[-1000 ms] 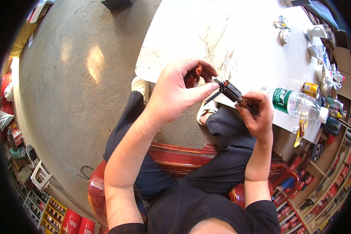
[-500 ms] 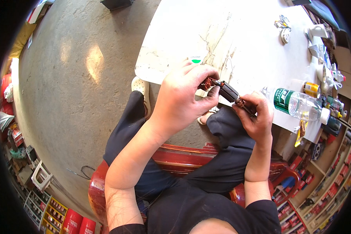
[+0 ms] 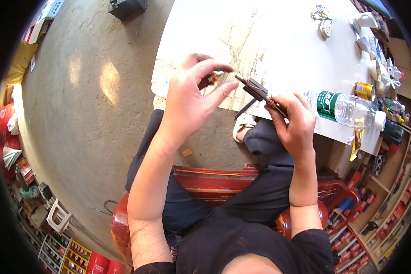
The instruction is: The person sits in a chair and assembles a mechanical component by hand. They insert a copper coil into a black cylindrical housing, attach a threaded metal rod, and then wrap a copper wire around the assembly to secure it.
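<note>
In my right hand (image 3: pixel 297 123) is a small motor armature (image 3: pixel 255 90), gripped at one end between thumb and fingers. Its dark slotted core and bare shaft point up and left, and a thin reddish wire runs along the core. My left hand (image 3: pixel 192 93) is just left of the shaft tip, thumb and forefinger spread apart and not touching it. A tangle of copper wire (image 3: pixel 210 79) sits inside the curl of its other fingers, partly hidden. Below the armature a narrow dark strip (image 3: pixel 245 109) shows at the table edge; I cannot tell what it is.
The white stained table (image 3: pixel 287 50) lies ahead. A clear bottle (image 3: pixel 351 111) with a green label lies on its side at right, near a yellow can (image 3: pixel 364 90). A coiled cable (image 3: pixel 323 23) is farther back. A black box (image 3: pixel 128 8) stands on the floor.
My left hand has drawn away from the armature, up and left, and its thumb and forefinger have parted. The armature stays in my right hand, its shaft now exposed.
</note>
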The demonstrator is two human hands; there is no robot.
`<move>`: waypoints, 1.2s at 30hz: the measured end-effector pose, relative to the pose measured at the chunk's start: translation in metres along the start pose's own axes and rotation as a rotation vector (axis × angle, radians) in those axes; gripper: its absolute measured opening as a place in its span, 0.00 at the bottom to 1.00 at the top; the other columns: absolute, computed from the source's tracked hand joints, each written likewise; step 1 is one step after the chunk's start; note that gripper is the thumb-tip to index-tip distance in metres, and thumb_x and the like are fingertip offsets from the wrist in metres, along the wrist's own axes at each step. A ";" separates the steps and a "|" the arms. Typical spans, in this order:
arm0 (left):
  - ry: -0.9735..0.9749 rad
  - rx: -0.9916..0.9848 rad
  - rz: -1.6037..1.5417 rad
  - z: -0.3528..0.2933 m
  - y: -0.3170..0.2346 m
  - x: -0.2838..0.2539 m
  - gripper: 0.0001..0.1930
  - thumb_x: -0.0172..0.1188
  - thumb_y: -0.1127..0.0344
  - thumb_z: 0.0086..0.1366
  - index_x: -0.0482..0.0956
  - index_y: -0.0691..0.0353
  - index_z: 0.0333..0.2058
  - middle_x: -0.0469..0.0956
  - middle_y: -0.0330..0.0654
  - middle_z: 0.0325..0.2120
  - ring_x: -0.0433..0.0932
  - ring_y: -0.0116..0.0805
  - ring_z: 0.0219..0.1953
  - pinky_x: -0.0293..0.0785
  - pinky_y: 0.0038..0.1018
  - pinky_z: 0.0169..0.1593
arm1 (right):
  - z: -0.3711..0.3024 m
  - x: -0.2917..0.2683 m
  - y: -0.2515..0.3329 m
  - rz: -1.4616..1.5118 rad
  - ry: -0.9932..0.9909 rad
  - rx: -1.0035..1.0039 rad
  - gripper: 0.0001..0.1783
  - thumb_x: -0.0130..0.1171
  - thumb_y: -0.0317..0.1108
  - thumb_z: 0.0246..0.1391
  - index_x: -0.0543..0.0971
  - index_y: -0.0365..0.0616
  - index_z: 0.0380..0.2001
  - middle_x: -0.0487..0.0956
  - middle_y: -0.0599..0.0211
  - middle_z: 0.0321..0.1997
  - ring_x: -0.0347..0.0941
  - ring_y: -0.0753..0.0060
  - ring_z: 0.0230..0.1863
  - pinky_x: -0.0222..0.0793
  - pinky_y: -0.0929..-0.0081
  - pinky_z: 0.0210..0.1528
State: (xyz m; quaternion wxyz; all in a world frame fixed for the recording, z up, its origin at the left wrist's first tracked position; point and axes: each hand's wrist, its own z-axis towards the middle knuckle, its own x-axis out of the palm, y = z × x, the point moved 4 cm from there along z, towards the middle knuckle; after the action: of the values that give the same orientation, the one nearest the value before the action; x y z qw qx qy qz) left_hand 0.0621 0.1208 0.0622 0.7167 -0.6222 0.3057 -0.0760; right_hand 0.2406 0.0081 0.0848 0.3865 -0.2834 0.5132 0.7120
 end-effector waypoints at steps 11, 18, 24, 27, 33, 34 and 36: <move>0.059 0.158 0.309 0.018 0.034 0.002 0.13 0.62 0.73 0.61 0.78 0.64 0.46 0.69 0.44 0.47 0.74 0.34 0.47 0.77 0.26 0.51 | -0.001 0.015 -0.004 0.036 0.001 0.165 0.10 0.65 0.25 0.47 0.76 0.42 0.34 0.77 0.63 0.28 0.75 0.62 0.27 0.68 0.70 0.27; -0.005 0.196 0.054 0.020 0.017 0.009 0.05 0.64 0.72 0.59 0.85 0.64 0.34 0.76 0.37 0.28 0.74 0.30 0.35 0.71 0.25 0.34 | 0.000 0.016 0.001 0.019 0.030 0.135 0.12 0.65 0.24 0.44 0.76 0.41 0.35 0.76 0.63 0.26 0.75 0.61 0.28 0.69 0.69 0.28; 0.191 -0.038 -0.200 0.018 0.011 0.010 0.09 0.59 0.71 0.65 0.82 0.66 0.42 0.79 0.36 0.35 0.75 0.22 0.36 0.72 0.18 0.42 | 0.003 0.016 0.006 -0.048 0.024 0.010 0.13 0.65 0.23 0.43 0.76 0.41 0.34 0.77 0.63 0.26 0.75 0.59 0.29 0.70 0.67 0.31; 0.295 -0.127 -0.283 0.016 0.006 0.012 0.09 0.58 0.71 0.66 0.82 0.66 0.42 0.81 0.38 0.36 0.77 0.23 0.38 0.73 0.19 0.45 | 0.003 0.015 0.007 -0.042 0.045 0.029 0.13 0.65 0.24 0.43 0.76 0.42 0.35 0.78 0.63 0.26 0.75 0.59 0.29 0.70 0.68 0.32; 0.178 -0.039 -0.707 0.019 -0.005 0.019 0.18 0.56 0.72 0.66 0.72 0.66 0.55 0.77 0.45 0.47 0.79 0.30 0.43 0.75 0.23 0.50 | 0.003 0.021 0.009 0.152 0.063 0.123 0.11 0.65 0.26 0.48 0.76 0.40 0.36 0.76 0.63 0.23 0.74 0.65 0.24 0.70 0.72 0.30; 0.133 0.018 -0.644 0.019 -0.004 0.021 0.24 0.59 0.74 0.63 0.68 0.65 0.58 0.73 0.47 0.51 0.78 0.31 0.44 0.74 0.24 0.50 | 0.000 0.023 0.008 0.230 0.067 0.203 0.10 0.64 0.27 0.50 0.76 0.39 0.36 0.75 0.64 0.22 0.73 0.69 0.22 0.69 0.73 0.29; 0.001 0.196 -0.168 0.017 -0.011 0.012 0.24 0.62 0.74 0.61 0.70 0.65 0.56 0.73 0.46 0.51 0.78 0.31 0.44 0.74 0.25 0.49 | -0.005 0.025 0.005 0.417 0.103 0.417 0.09 0.62 0.28 0.54 0.75 0.37 0.37 0.74 0.68 0.22 0.71 0.77 0.21 0.67 0.77 0.26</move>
State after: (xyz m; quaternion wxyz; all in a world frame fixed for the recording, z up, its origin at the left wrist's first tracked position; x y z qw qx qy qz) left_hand 0.0839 0.1268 0.0688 0.7651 -0.5724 0.2441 -0.1657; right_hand 0.2235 0.0088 0.0659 0.2553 -0.1221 0.7144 0.6400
